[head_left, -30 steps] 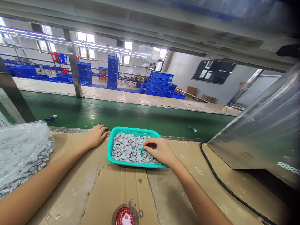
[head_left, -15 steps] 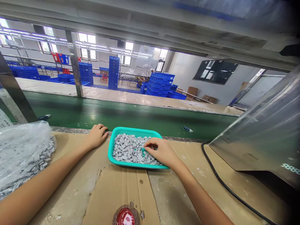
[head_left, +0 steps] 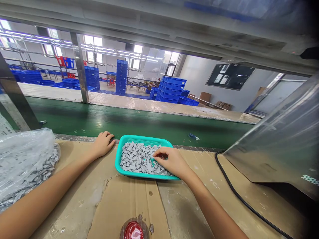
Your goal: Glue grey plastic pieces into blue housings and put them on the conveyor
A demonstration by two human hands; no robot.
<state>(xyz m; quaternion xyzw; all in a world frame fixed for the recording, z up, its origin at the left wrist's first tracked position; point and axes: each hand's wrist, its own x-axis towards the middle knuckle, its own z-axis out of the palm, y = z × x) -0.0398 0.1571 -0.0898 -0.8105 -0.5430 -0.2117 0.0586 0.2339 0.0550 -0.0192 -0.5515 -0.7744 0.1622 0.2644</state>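
Observation:
A turquoise plastic basket (head_left: pixel 117 159) holds a heap of small grey plastic pieces (head_left: pixel 137 156). My right hand (head_left: pixel 171 161) reaches over its right side, thumb and fingertips brought together just above the pieces. Whatever is in that pinch, if anything, is too small to make out. To the left of the basket, my left hand (head_left: pixel 103 144) rests at the table's far edge beside the belt. Its fingers are loosely bent and apart, with no object visible in them. A clear plastic bag (head_left: pixel 27 156) full of similar grey pieces lies by my left forearm.
Beyond the table runs a green conveyor belt (head_left: pixel 149 124), carrying a small blue-and-white item (head_left: pixel 193 136). A metal housing (head_left: pixel 274 142) and a black cable (head_left: pixel 234 191) stand to the right. Near me is a round red object (head_left: pixel 134 230). Blue crates (head_left: pixel 170 89) are stacked behind.
The small blue-and-white items on the belt have shifted left, one now partly behind the metal post. Both hands and the basket stay practically where they were.

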